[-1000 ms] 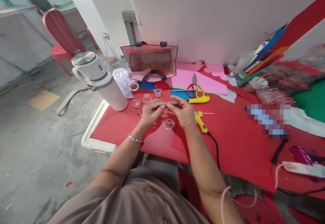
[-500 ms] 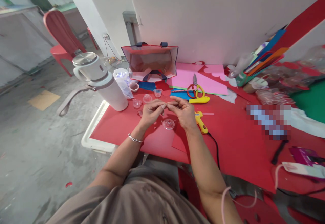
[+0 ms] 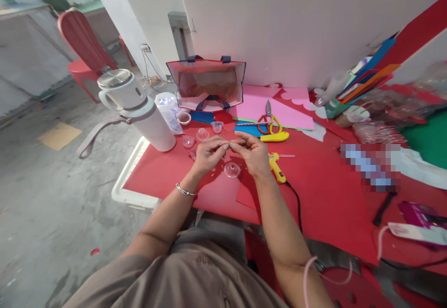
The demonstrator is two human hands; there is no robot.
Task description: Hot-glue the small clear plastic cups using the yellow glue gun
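Note:
Over the red tabletop (image 3: pixel 324 196), my left hand (image 3: pixel 210 153) and my right hand (image 3: pixel 252 153) meet at the fingertips, each in a pinch. Whatever lies between them is too small or too hidden to name. Just below the fingers rests a clear plastic domed piece (image 3: pixel 232 170). Small clear plastic cups (image 3: pixel 188 141) stand beyond my left hand, one partly covered by it. To the right of my right hand lies a yellow glue gun (image 3: pixel 277 168) with a clear stick at its back. Scissors (image 3: pixel 268 117) and a yellow-handled tool (image 3: pixel 275 137) lie just past the fingers.
A large white flask (image 3: pixel 150 121) stands at the left edge by a white plastic rim (image 3: pixel 120 191). Behind are an open bag (image 3: pixel 209 82) and pink sheets (image 3: pixel 254 103). Stacked clear plastic containers (image 3: pixel 380 131) fill the right back. The glue gun's black cord (image 3: pixel 299 205) runs off the front edge.
Both hands keep nearly the same pinch and place. The view has shifted very slightly; nothing on the table has visibly moved.

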